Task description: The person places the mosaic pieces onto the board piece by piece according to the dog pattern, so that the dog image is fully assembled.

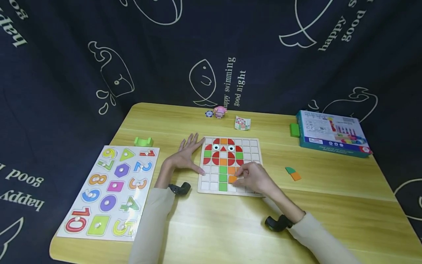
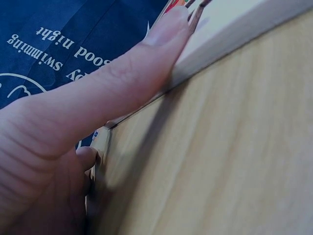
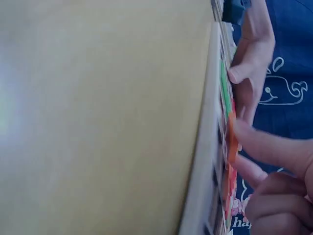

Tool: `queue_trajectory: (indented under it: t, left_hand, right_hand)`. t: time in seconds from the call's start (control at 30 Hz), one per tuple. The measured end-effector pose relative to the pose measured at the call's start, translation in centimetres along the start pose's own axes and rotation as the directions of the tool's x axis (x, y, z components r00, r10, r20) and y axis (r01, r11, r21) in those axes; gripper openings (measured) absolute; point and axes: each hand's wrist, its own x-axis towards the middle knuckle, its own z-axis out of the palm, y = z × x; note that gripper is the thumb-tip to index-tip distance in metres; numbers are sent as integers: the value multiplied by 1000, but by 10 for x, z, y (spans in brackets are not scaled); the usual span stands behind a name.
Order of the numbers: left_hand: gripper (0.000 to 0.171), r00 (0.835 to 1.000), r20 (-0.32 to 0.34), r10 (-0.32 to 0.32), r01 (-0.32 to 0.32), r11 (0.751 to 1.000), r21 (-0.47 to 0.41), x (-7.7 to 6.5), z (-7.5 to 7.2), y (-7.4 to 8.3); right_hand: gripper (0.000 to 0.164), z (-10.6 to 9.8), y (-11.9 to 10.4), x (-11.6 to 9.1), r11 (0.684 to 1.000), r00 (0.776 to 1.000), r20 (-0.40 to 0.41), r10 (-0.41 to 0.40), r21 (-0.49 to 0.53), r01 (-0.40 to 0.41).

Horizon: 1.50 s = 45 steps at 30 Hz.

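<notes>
A white pattern board (image 1: 205,187) with a wooden rim lies mid-table, bearing a red, green and orange owl-like picture with two round eyes. My left hand (image 1: 184,156) spreads along its left side; in the left wrist view the thumb (image 2: 132,73) rests on the board's edge. Over the lower middle cells, my right hand (image 1: 256,178) pinches an orange square tile (image 1: 232,179) between thumb and finger, also visible in the right wrist view (image 3: 232,139). It is right of a column of green tiles (image 1: 223,178) and below another orange tile (image 1: 232,170).
A green quarter-round tile (image 1: 290,170) and a loose orange tile (image 1: 295,176) lie right of the board. A number puzzle (image 1: 112,172) sits left, a green block (image 1: 143,142) behind it. At the back are a picture card (image 1: 242,123), a pink figurine (image 1: 219,112) and a boxed set (image 1: 333,134).
</notes>
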Motion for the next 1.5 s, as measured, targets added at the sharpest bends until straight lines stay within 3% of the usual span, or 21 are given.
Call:
queue_trajectory:
  t: [0.2,0.53,0.97,1.07,1.2,1.33,1.4,1.5]
  left_hand:
    - [135,1000,5,17,-17,1000,5,1,1,1]
    - [134,1000,3,11,-11,1000,5,0,0,5]
    - [135,1000,7,12,-11,1000,-13,2,-1,6]
    - [135,1000,6,13,-13,1000,-16,1,-1,6]
    - [135,1000,8,14,-14,1000,-7,1,-1,4]
    - [135,1000,6,6,-6,1000,-9,0,-1,3]
    - [134,1000,8,2,-2,1000,-10,-1,-1,3]
    - [134,1000,8,-2,2,1000,-9,0,-1,2]
  right_hand:
    - [27,3,2,0,1000,999,-36,-7,-16,6]
    - [21,-6,11,9,991,990,79,-119,62,115]
    - [26,-15,18,14,978,967,187,-174,149,147]
    - [32,-33,27,6,985,975,166,-149,110,132]
    - [36,-72,58,-17,996,996,11,-89,-12,89]
    - [47,-108,100,-43,995,990,-123,68,-66,-76]
    - [59,-119,118,-53,984,980,-122,160,-53,-168]
    - [70,-125,135,-60,967,965,-50,256,9,-256]
